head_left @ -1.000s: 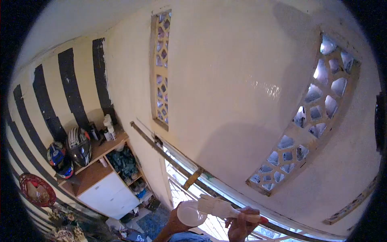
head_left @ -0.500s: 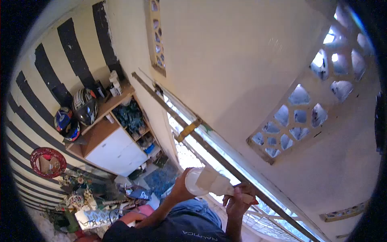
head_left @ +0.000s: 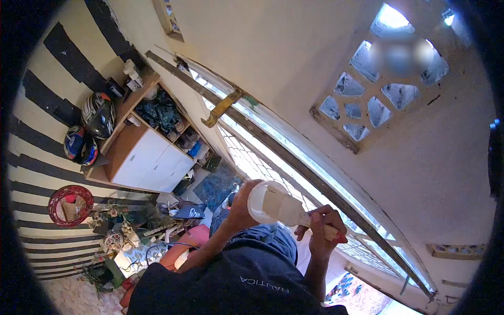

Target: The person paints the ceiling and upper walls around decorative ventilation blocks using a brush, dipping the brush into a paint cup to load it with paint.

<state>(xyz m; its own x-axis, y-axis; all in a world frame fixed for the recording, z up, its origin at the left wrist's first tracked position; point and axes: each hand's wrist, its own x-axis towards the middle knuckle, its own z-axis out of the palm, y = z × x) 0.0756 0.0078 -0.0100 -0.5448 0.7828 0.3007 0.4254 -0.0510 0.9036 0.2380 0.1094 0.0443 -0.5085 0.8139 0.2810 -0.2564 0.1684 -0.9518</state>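
Note:
My left hand (head_left: 241, 207) is wrapped round the side of a whitish, see-through plastic tub (head_left: 256, 198). A wide paintbrush (head_left: 286, 208) with a pale head and a red-tipped wooden handle lies across the tub's mouth, its head overlapping the opening in this view. Closed round the brush's handle is my right hand (head_left: 323, 228), with the red end poking out past the fingers. What is inside the tub is mostly hidden by the brush head. Both hands are in front of my dark shirt, close to the barred window.
A long wooden bar (head_left: 294, 157) runs diagonally along the window, with a yellow piece (head_left: 223, 107) on it. Two helmets (head_left: 98, 115) sit on a cabinet (head_left: 152, 163) by the striped wall. Below are a red basket (head_left: 54, 207) and cluttered floor items. Perforated blocks (head_left: 378, 110) pierce the wall.
The view has tilted, so the window bar and wall sit differently in it. Both hands appear higher in the picture, still holding the tub and the brush.

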